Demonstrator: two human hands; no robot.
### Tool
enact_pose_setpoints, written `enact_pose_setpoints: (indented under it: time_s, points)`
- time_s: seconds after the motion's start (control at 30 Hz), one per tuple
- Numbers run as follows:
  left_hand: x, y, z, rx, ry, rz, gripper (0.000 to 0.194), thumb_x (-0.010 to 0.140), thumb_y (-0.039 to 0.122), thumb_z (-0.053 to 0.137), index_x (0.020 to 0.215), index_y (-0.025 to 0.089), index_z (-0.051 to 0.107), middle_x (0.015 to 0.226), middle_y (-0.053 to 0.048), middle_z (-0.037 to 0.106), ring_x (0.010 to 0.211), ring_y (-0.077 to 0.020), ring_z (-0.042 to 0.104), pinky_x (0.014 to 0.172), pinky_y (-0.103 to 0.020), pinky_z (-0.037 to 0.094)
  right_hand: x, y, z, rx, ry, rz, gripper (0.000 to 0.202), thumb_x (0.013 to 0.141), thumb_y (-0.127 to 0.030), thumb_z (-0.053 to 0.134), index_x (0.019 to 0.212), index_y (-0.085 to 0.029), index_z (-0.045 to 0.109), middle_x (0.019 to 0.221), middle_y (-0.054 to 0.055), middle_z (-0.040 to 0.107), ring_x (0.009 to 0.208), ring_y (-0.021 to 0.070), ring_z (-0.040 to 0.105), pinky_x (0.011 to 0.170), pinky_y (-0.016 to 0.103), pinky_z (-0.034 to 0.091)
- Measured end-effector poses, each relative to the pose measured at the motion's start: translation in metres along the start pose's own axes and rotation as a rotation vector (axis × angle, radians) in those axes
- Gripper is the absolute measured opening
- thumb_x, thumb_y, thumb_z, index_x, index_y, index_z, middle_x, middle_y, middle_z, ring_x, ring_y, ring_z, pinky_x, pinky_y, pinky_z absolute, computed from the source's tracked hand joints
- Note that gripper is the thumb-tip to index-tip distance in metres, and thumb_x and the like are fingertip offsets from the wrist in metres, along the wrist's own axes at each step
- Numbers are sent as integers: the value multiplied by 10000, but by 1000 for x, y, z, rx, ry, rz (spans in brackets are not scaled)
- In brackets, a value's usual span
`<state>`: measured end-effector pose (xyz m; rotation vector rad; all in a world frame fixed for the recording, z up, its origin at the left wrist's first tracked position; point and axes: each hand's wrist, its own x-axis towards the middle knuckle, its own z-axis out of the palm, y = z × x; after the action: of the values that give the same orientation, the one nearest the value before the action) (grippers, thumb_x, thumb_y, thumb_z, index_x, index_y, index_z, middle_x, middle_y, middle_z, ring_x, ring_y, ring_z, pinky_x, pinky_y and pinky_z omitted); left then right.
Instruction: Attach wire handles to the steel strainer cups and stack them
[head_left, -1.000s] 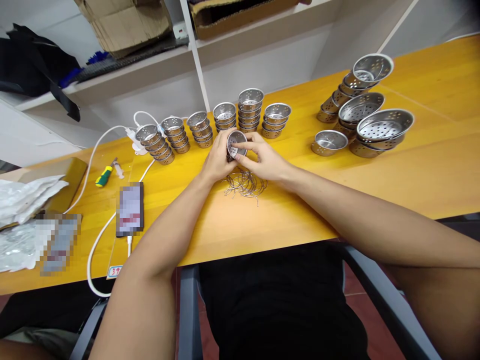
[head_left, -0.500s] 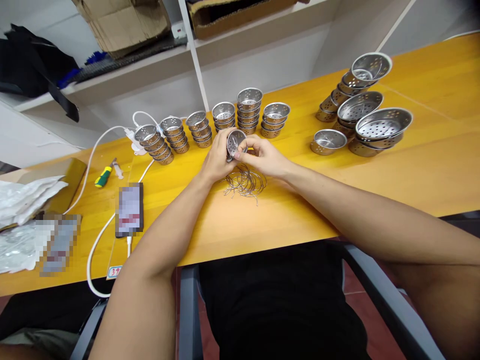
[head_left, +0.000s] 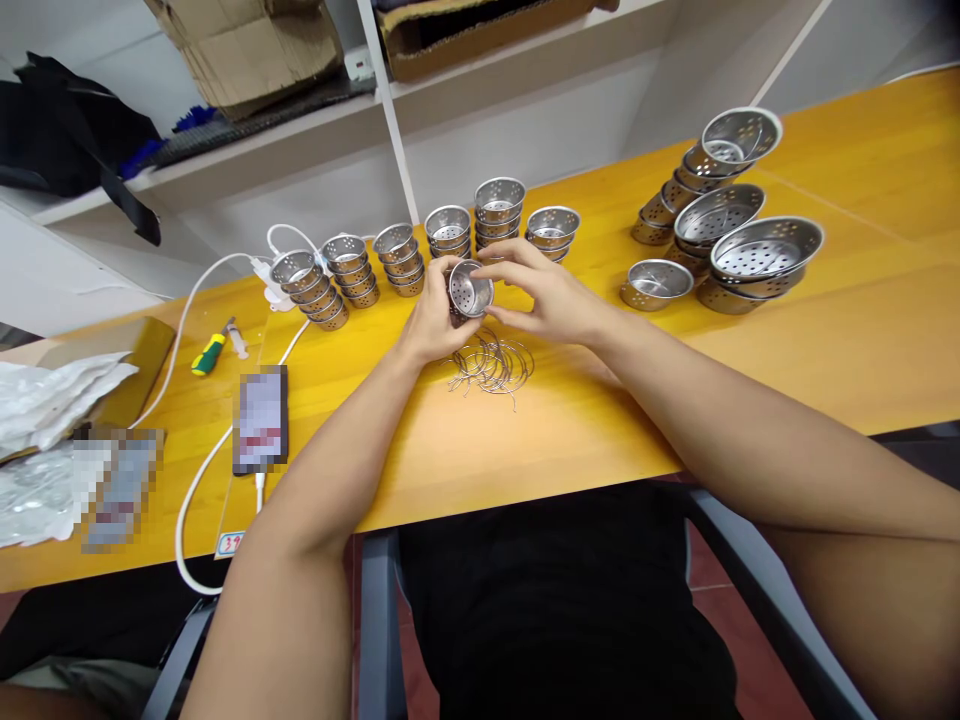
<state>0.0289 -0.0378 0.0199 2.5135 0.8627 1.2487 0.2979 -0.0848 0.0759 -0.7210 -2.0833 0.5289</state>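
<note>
A small perforated metal cup [head_left: 471, 290] is tilted with its mouth toward me, and my left hand [head_left: 435, 318] is wrapped round its left side. My right hand [head_left: 551, 295] is at the cup's right rim, thumb and fingers spread apart; whether the fingertips touch the rim is hard to tell. Just below the hands, a loose heap of thin bent metal wires [head_left: 495, 365] lies on the yellow table [head_left: 465, 460]. Behind the hands stand several stacks of similar cups, among them a tall stack [head_left: 499, 200] and a shorter one [head_left: 553, 228].
Wider perforated cups [head_left: 766, 255] are stacked at the right, beside a single cup [head_left: 656, 283]. To the left lie a phone [head_left: 260, 420] with a white cable, a green-yellow screwdriver [head_left: 210, 354] and plastic bags [head_left: 45, 490]. A shelf [head_left: 525, 60] runs behind the table.
My right hand has opened from a pinch at the cup's rim and moved slightly up and right. The cup in my left hand has turned a little.
</note>
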Motion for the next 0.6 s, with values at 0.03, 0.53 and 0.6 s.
enact_pose_setpoints:
  time_s: [0.03, 0.53, 0.6]
  points:
    - [1, 0, -1, 7, -10, -2, 927, 991, 643, 859, 1660, 290, 323, 1635, -195, 594, 1564, -418, 678, 1386, -633, 584, 1, 0, -2, -1, -10, 12, 501, 975, -678, 944, 1411, -439, 878, 1693, 72, 718, 1671, 468, 610, 1442, 749, 485]
    - [4, -6, -7, 33, -32, 109, 929, 1099, 791, 719, 1785, 263, 381, 1750, -224, 596, 1677, -445, 608, 1463, -653, 496, -1, 20, 6, -83, 28, -143, 235, 1127, -577, 822, 1148, -344, 848, 1614, 110, 758, 1492, 447, 738, 1306, 773, 618]
    - [5, -7, -8, 33, -39, 126, 899, 1120, 809, 681, 1783, 272, 397, 1758, -219, 610, 1685, -437, 613, 1465, -649, 500, -2, 23, 6, -102, 45, -158, 203, 1134, -542, 821, 1130, -339, 830, 1603, 122, 746, 1464, 442, 749, 1290, 772, 629]
